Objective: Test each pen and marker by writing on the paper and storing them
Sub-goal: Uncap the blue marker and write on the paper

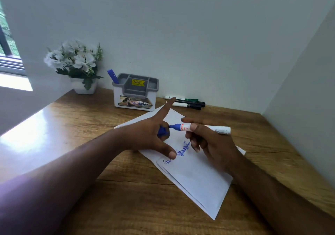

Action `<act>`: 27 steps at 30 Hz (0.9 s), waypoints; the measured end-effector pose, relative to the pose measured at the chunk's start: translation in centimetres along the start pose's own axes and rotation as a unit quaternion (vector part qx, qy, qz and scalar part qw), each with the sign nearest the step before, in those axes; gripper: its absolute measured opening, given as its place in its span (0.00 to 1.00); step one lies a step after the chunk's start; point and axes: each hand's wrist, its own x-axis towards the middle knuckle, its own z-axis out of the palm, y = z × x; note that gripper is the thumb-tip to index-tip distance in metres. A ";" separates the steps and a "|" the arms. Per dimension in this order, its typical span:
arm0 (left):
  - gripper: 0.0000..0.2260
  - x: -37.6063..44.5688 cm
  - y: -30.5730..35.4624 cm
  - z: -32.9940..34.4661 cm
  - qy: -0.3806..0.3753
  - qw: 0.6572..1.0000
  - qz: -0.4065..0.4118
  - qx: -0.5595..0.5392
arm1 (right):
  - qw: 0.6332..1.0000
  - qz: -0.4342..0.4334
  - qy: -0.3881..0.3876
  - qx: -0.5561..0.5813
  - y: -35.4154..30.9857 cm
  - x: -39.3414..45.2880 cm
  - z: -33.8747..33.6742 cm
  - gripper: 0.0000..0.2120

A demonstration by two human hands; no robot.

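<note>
My right hand (208,142) grips a white marker (201,128) with a blue tip, held level above the paper (197,176). The tip points left at a blue cap (163,131) held in the curled fingers of my left hand (150,135), whose index finger sticks out and whose thumb rests on the paper. The tip sits just at the cap's mouth. Blue scribbles (183,149) and some thin handwriting mark the sheet. A blue pen (112,76) stands in the grey-and-white organizer (135,92). Several markers (186,102), black and green capped, lie by the wall.
The wooden desk (90,126) is closed in by a wall at the back and another on the right. A white pot of white flowers (78,66) stands at the back left. A window lies at the far left.
</note>
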 end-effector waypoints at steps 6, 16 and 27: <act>0.60 0.2 -0.1 0.1 0.004 0.999 0.031 -0.027 | 0.996 -0.066 0.050 -0.025 0.3 0.2 -0.1 0.07; 0.50 1.1 -0.6 1.7 0.074 0.996 0.055 -0.001 | 0.998 -0.042 0.041 -0.022 1.5 1.3 0.5 0.01; 0.22 1.8 -1.0 1.3 0.190 0.973 0.099 -0.087 | 0.994 0.030 0.104 -0.012 0.6 2.6 2.3 0.05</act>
